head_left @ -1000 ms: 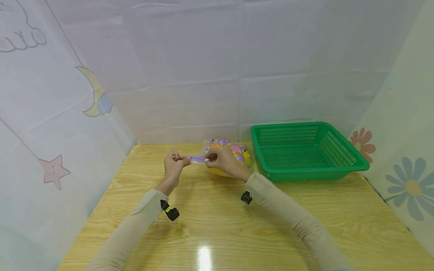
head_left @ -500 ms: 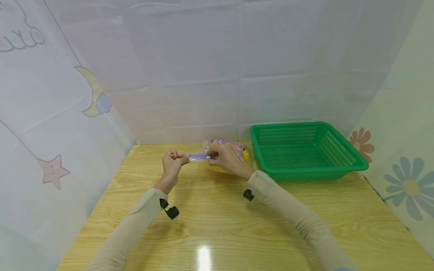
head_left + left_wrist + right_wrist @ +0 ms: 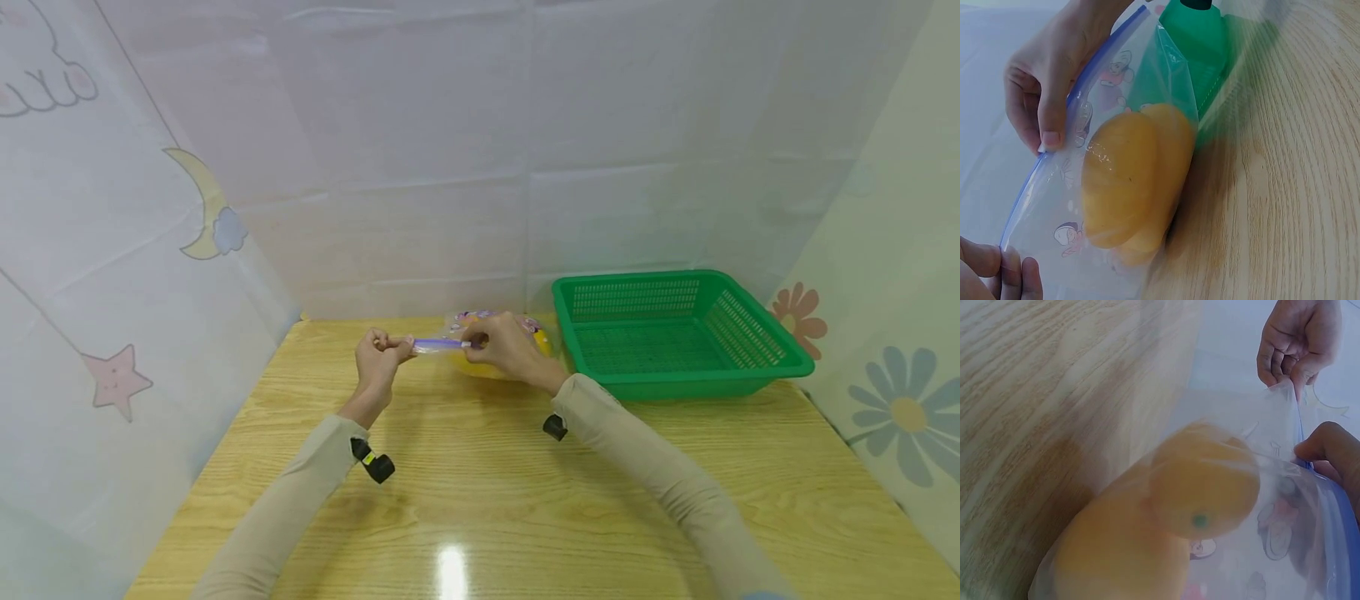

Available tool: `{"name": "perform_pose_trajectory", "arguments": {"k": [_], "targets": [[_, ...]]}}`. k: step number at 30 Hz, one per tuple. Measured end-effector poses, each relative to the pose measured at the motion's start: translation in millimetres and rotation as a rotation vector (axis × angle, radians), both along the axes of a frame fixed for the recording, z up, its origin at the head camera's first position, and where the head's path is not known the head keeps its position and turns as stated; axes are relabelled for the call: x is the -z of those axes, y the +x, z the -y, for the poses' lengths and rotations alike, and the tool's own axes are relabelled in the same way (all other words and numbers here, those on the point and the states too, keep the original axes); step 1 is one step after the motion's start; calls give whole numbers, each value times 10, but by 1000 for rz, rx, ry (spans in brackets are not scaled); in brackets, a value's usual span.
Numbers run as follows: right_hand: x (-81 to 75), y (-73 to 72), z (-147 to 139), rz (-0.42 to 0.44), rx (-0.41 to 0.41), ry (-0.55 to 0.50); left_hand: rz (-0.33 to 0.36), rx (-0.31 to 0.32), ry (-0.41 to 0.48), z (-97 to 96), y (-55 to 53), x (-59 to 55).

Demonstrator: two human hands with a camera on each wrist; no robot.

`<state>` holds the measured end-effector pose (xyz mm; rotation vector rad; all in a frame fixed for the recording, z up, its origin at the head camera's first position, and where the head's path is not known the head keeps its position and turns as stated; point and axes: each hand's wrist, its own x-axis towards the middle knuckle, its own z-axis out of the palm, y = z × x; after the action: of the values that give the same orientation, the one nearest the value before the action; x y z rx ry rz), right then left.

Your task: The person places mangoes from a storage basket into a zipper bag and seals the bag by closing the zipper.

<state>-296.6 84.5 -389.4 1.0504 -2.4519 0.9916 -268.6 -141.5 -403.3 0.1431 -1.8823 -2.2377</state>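
Observation:
A clear zip bag (image 3: 1050, 215) with cartoon prints and a purple zip strip (image 3: 437, 345) stands on the table, its zip side raised. Inside are smooth yellow-orange fruits (image 3: 1119, 181); one shows a green stem spot in the right wrist view. My left hand (image 3: 377, 360) pinches the zip's left corner between thumb and fingers. Thumb and finger of my right hand (image 3: 510, 348) pinch the small white slider (image 3: 1042, 149) on the strip. In the head view, this hand hides part of the bag.
A green plastic basket (image 3: 690, 386) with slotted walls stands at the back right, close beside the bag. The wood table (image 3: 480, 492) meets a printed cloth wall (image 3: 420, 208) at the back. Dark cameras are strapped at both wrists.
My right hand has moved a little to the right along the zip with the slider. A longer stretch of purple strip now shows between the hands. The left hand has shifted slightly left.

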Motion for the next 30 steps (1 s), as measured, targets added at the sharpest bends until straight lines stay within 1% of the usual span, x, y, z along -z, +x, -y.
{"name": "perform_pose_trajectory", "arguments": {"k": [4, 11, 20, 25, 30], "targets": [[-19, -2, -21, -21, 0, -3, 2, 4, -7, 13, 0, -9], [-24, -17, -67, 2, -53, -40, 4, 7, 4, 17, -12, -11], [-42, -40, -149, -51, -22, 9, 7, 10, 15, 31, -22, -17], [-41, -66, -199, -74, -56, -19, 7, 15, 14, 31, -29, -28], [-45, -77, -264, -59, -68, -26, 0, 14, 19, 36, -36, -30]]}}
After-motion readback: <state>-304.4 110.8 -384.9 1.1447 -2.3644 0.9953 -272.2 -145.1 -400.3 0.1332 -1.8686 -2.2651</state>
